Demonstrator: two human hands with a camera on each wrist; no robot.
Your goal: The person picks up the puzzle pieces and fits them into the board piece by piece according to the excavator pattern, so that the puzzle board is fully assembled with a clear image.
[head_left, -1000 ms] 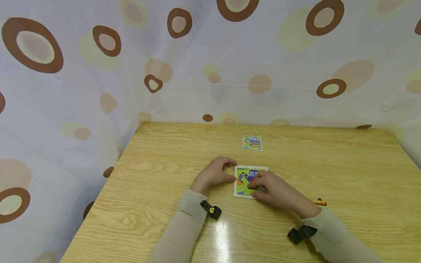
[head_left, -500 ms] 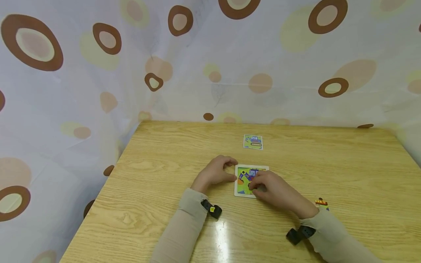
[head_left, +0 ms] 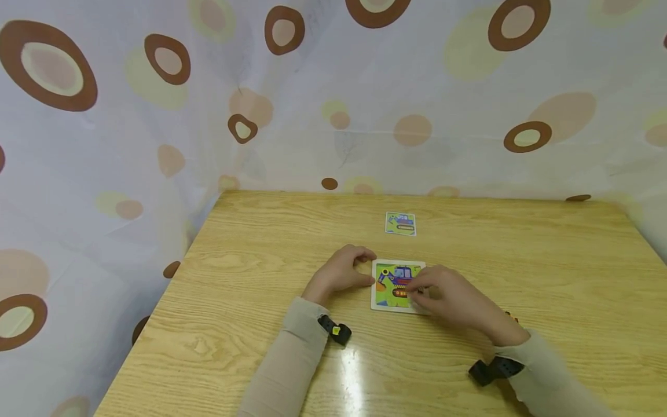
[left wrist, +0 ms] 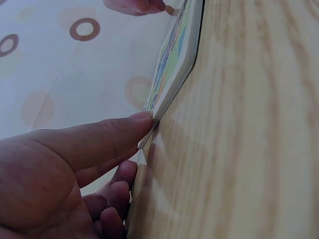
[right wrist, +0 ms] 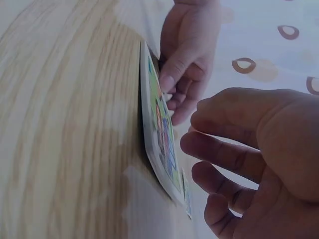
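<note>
A small jigsaw puzzle (head_left: 387, 299) in a white frame lies on the table, picturing a blue digger on green. My left hand (head_left: 341, 271) holds its left side, thumb on the edge and forefinger at the far corner. In the left wrist view the thumb (left wrist: 134, 122) touches the frame's rim. Over the puzzle's right part hovers my right hand (head_left: 448, 292), its fingers loosely bent. The right wrist view shows this right hand (right wrist: 249, 154) with nothing visible between thumb and fingers. Its fingers hide part of the puzzle's right side in the head view.
Beyond the puzzle lies a small picture card (head_left: 400, 223) with the same digger. A loose puzzle piece (head_left: 512, 317) peeks out behind my right wrist, mostly hidden. The wooden table (head_left: 250, 231) meets a patterned cloth (head_left: 292, 156) at the back and left.
My right hand has shifted right and lifted its fingers off the middle, uncovering the digger's track with orange spots. My left hand stays at the frame. The loose piece is now more covered by the wrist.
</note>
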